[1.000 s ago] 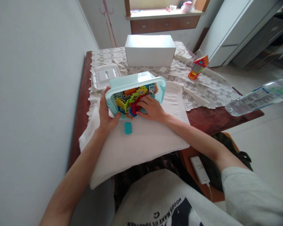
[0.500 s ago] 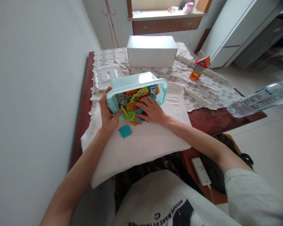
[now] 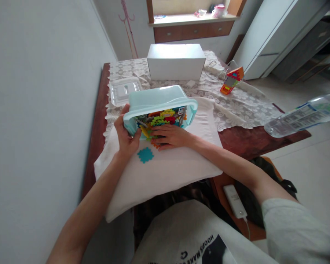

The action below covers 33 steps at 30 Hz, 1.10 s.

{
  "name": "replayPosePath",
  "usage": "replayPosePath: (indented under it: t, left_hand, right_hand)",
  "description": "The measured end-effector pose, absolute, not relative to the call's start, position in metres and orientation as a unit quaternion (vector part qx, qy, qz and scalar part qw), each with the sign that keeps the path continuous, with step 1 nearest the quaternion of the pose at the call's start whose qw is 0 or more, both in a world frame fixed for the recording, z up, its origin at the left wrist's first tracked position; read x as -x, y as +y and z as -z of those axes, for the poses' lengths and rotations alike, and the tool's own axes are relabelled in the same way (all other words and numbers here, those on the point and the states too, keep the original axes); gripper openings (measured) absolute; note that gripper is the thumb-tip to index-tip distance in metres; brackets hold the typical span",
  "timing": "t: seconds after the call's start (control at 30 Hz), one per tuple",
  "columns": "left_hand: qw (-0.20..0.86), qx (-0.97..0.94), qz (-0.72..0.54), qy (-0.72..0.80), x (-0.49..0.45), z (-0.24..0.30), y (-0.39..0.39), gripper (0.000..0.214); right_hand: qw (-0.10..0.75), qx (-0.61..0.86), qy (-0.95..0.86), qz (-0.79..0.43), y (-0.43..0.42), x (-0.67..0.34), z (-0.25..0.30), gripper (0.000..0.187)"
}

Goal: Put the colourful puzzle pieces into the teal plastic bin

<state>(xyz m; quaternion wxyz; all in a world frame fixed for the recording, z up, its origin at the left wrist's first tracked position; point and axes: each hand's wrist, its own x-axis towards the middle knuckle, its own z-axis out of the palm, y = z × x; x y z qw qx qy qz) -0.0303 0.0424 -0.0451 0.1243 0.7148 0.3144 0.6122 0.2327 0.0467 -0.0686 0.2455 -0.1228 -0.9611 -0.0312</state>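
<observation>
A pale turquoise plastic bin (image 3: 156, 96) lies tipped on its side, its mouth facing me. Colourful interlocking toy pieces (image 3: 165, 118) fill it and reach its lower rim. My left hand (image 3: 127, 137) grips the bin's left end, thumb at the rim and fingers behind. At the bin's mouth, my right hand (image 3: 172, 136) lies over the pieces with its fingers stretched out; some pieces are hidden beneath it. One blue square piece (image 3: 145, 155) with a toothed edge rests flat on the white cloth (image 3: 165, 176) below the bin.
A clear lid (image 3: 123, 91) lies on the lace tablecloth behind the bin at left. Farther back stands a white box (image 3: 176, 62). An orange and red toy structure (image 3: 232, 80) stands at right, and a plastic bottle (image 3: 302, 115) lies by the table's right edge. A white power bank-like block (image 3: 235, 201) sits lower right.
The bin has tipped further forward, showing more of its side. My right hand has moved down toward me, to the mouth's lower rim. My left hand keeps its grip.
</observation>
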Motion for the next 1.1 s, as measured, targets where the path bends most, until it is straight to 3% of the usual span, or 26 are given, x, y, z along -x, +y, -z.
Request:
replayPosePath:
  t: [0.5,0.7,0.9,1.1]
  left_hand:
    - [0.069,-0.75,-0.6,0.27,0.043,0.06,0.063,0.052]
    - [0.104,-0.712,-0.634,0.283,0.035,0.061,0.062,0.063]
    - [0.234,-0.605,-0.7,0.298,0.016,0.048,0.052,0.066]
    - [0.348,-0.526,-0.727,0.272,0.008,0.034,0.042,0.048]
  right_hand:
    - [0.209,0.169,-0.96,-0.075,0.042,-0.236,0.074,0.042]
    - [0.218,0.245,-0.939,-0.104,0.045,-0.239,0.063,0.065]
    - [0.226,0.199,-0.949,-0.089,0.045,-0.234,0.062,0.06]
    - [0.213,0.192,-0.947,-0.143,0.039,-0.236,0.059,0.046]
